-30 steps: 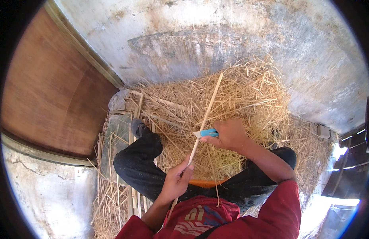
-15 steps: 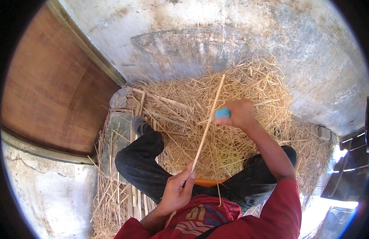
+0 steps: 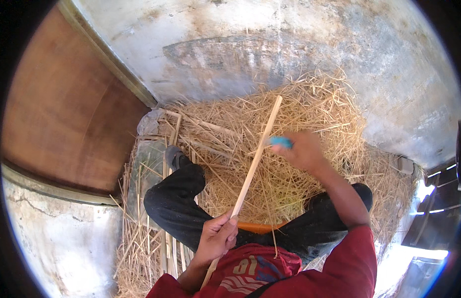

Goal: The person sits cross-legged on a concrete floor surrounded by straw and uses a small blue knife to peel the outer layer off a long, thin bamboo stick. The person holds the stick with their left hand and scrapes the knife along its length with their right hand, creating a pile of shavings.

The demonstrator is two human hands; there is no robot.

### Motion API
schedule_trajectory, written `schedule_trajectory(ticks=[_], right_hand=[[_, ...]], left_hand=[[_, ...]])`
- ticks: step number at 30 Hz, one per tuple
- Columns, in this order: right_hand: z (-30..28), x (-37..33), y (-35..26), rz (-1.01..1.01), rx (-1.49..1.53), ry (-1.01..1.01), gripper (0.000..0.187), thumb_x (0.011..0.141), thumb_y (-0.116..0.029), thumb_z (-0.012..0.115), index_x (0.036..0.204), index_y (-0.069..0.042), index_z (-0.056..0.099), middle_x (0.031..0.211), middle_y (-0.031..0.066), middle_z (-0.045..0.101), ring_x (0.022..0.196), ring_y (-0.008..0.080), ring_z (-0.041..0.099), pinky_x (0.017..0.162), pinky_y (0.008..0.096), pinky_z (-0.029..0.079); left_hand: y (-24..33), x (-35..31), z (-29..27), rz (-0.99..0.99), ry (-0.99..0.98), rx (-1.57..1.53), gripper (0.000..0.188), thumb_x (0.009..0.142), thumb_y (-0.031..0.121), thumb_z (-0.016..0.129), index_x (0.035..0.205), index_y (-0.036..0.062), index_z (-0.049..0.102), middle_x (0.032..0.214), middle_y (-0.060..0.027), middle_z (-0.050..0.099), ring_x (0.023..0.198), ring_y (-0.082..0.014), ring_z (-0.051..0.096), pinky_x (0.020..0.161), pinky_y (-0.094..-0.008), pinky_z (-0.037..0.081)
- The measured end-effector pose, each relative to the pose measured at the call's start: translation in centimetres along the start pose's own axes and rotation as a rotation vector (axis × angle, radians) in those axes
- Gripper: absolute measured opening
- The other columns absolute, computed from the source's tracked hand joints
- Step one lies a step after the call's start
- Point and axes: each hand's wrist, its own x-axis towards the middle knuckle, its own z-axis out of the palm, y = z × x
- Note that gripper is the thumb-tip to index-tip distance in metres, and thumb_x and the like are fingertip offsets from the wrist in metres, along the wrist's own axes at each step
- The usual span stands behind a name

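A long pale strip of wood or bamboo (image 3: 255,166) slants from my lap up and to the right. My left hand (image 3: 218,236) is closed around its lower part, thumb on top, and the lower end runs back against my red shirt. Closed around a small blue tool (image 3: 280,142), my right hand (image 3: 306,151) is beside the strip's upper part. Motion smears this hand and the tool. The blue piece looks like a handle; its working edge cannot be made out, nor whether it touches the strip.
A deep heap of straw-like shavings (image 3: 320,107) covers the floor ahead, against a stained wall (image 3: 310,44). Several loose strips (image 3: 178,251) lie at the left, by a brown panel (image 3: 76,109). My bent legs in dark trousers (image 3: 178,201) frame the work, with something orange (image 3: 260,228) between them.
The strip has turned in my left hand, now showing a broader face. My right hand has moved slightly down and right, and the blue tool is tilted differently.
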Motion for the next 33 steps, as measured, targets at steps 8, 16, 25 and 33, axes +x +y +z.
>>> schedule_trajectory(ticks=[8,16,25,33], right_hand=[[1.5,0.1,0.5,-0.203,-0.077,0.012,0.073,0.073,-0.078,0.047,0.064,-0.007,0.06,0.046,0.0084,0.051,0.043,0.028,0.056,0.044,0.039,0.045],[1.9,4.0,6.7,-0.097,-0.208,0.166,0.074,0.077,-0.076,0.044,0.063,-0.005,0.058,0.049,0.0094,0.052,0.049,0.0256,0.058,0.054,0.042,0.048],[1.2,5.4,8.6,0.33,0.484,0.218,0.07,0.092,-0.064,0.029,0.068,-0.005,0.058,0.044,-0.002,0.039,0.04,0.0158,0.038,0.041,0.0338,0.033],[1.5,3.0,0.1,0.438,1.245,-0.002,0.028,0.091,-0.024,0.06,0.07,-0.007,0.054,0.047,-0.0061,0.035,0.038,0.0052,0.032,0.035,0.0225,0.025]], left_hand=[[0.3,-0.4,1.7,0.114,-0.047,0.137,0.041,0.099,0.017,0.045,0.137,0.0039,0.041,0.06,0.0057,0.039,0.046,-0.0015,0.033,0.042,-0.0179,0.029],[-1.0,-0.6,0.9,0.11,-0.066,0.209,0.033,0.095,0.011,0.051,0.127,0.0012,0.052,0.065,0.0066,0.047,0.055,-0.0004,0.04,0.048,-0.017,0.033],[0.2,0.0,1.0,0.053,0.039,0.186,0.033,0.098,0.016,0.046,0.127,0.003,0.051,0.056,0.0046,0.039,0.041,-0.0032,0.034,0.038,-0.0187,0.029],[0.2,2.5,0.2,0.078,-0.156,0.109,0.042,0.099,0.02,0.042,0.137,0.0024,0.038,0.063,-0.0003,0.045,0.044,-0.0065,0.042,0.041,-0.0196,0.036]])
